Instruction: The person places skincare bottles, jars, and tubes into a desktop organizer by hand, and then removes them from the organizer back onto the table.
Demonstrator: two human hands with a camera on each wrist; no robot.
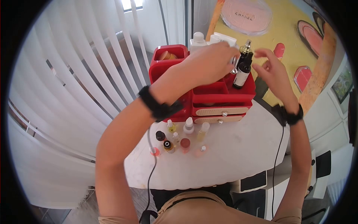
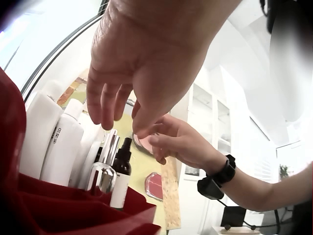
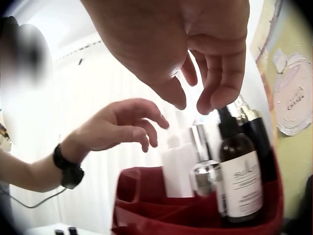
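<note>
Dark bottle point(image 1: 242, 72) stands upright in red organizer point(image 1: 223, 93), right rear compartment, long axis vertical. Left hand point(image 1: 210, 61) just left of bottle, above silver sprayer point(image 1: 234, 63), fingers loosely curled, holding nothing. Right hand point(image 1: 272, 69) right of bottle, relaxed, empty. Left hand nearer.

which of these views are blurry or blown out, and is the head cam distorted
Head view: strong fisheye with a black round vignette, blinds curved, bright but sharp on the red organizer. Left wrist view: the left hand is close and soft, the window behind blown out white. Right wrist view: the right hand blurs up close, backlit background washed out, the dark bottle fairly sharp.
</note>
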